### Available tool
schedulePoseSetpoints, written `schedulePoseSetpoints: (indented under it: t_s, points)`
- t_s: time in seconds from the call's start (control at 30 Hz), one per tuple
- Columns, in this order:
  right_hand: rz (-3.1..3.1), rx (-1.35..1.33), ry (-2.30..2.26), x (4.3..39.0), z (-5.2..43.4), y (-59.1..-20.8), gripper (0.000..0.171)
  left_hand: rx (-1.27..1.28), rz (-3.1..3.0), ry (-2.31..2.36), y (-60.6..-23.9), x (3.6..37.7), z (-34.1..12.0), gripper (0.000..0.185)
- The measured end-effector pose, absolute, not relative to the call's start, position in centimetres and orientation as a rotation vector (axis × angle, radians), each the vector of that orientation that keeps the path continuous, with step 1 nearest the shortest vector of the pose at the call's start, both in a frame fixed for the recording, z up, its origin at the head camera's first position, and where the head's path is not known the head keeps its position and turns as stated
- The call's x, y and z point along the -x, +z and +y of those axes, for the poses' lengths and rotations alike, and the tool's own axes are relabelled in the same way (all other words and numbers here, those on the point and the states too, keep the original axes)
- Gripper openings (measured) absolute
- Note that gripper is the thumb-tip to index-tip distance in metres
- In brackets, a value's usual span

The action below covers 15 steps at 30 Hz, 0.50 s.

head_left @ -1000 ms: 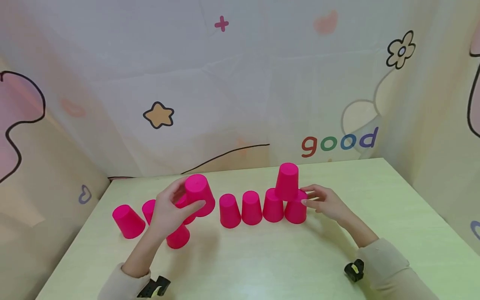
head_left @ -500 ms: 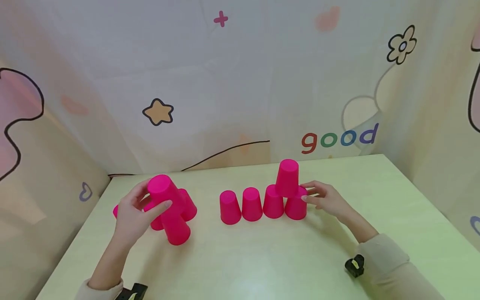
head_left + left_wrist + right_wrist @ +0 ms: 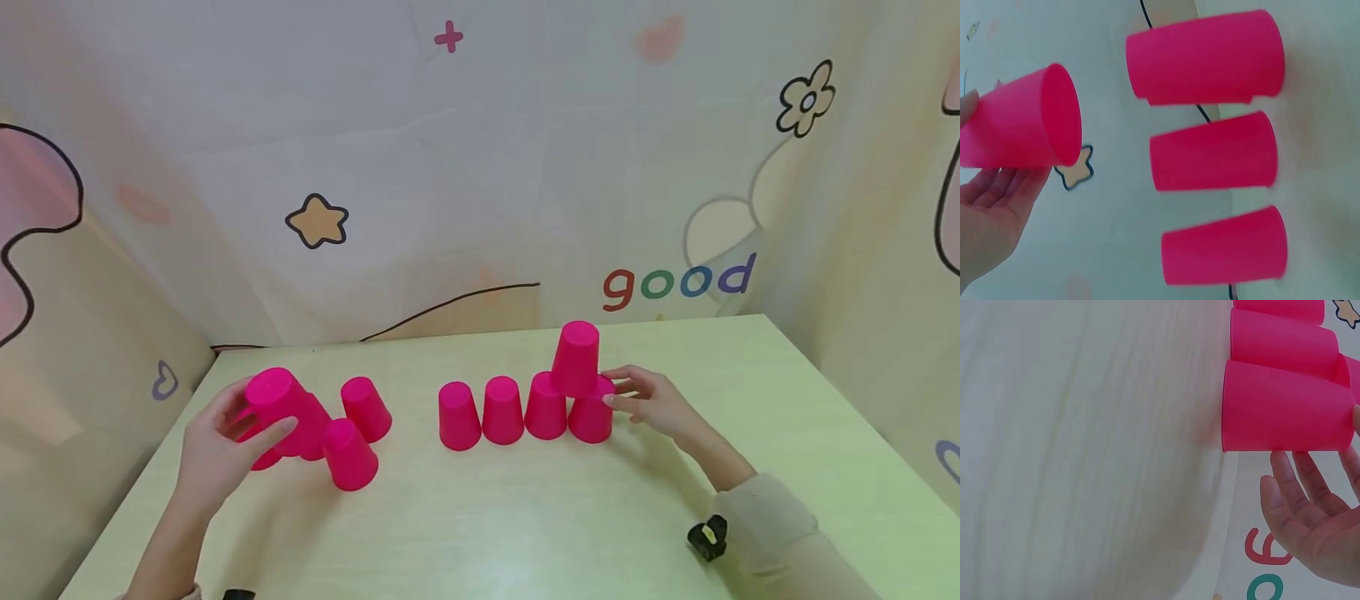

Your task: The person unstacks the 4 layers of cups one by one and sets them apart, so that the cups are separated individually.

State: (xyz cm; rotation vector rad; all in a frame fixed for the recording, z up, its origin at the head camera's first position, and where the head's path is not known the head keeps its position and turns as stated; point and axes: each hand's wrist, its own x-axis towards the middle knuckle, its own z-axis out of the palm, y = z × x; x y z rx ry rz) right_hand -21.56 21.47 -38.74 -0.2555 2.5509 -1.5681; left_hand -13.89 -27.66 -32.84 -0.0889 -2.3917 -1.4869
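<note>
1. Head view: your left hand (image 3: 213, 446) gripped an upturned pink cup (image 3: 276, 408), fingers and thumb curled round its wall, lifted and tilted above the tabletop (image 3: 525, 517) near its left edge.
2. Same view: three loose cups (image 3: 348, 454) stood mouth-down just beside that hand, toward the far left corner; a fourth showed partly behind the held cup, too hidden to tell more.
3. Same view: a row of four cups (image 3: 502, 410) stood mouth-down, side by side, around the middle of the tabletop toward its far edge. A top cup (image 3: 576, 358) sat on the two right-hand ones.
4. Same view: your right hand (image 3: 648, 404) lay with fingers straight, tips touching the rightmost cup (image 3: 591, 421) of the row.
5. Left wrist view: your left hand (image 3: 991, 219) held the pink cup (image 3: 1022, 128) with the thumb on one side and fingers under it; the three loose cups (image 3: 1213, 153) lay apart from it.
6. Right wrist view: your right hand (image 3: 1316, 519) was flat and relaxed, fingers reaching the wall of the rightmost cup (image 3: 1285, 415); whether all tips touched, I could not tell.
</note>
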Motion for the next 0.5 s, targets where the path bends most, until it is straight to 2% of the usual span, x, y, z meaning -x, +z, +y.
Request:
schedulePoseSetpoints:
  t_s: [0.3,0.5]
  points:
    - [2.552,0.256,-1.581,21.4,21.3,-38.7,0.046,0.092,-2.453,-1.474,-34.5,14.0,-31.1,0.049]
    - [2.549,0.238,-1.574,21.5,21.2,-38.8,0.046,0.074,-2.601,-1.493,-36.2,14.6,-32.4,0.060]
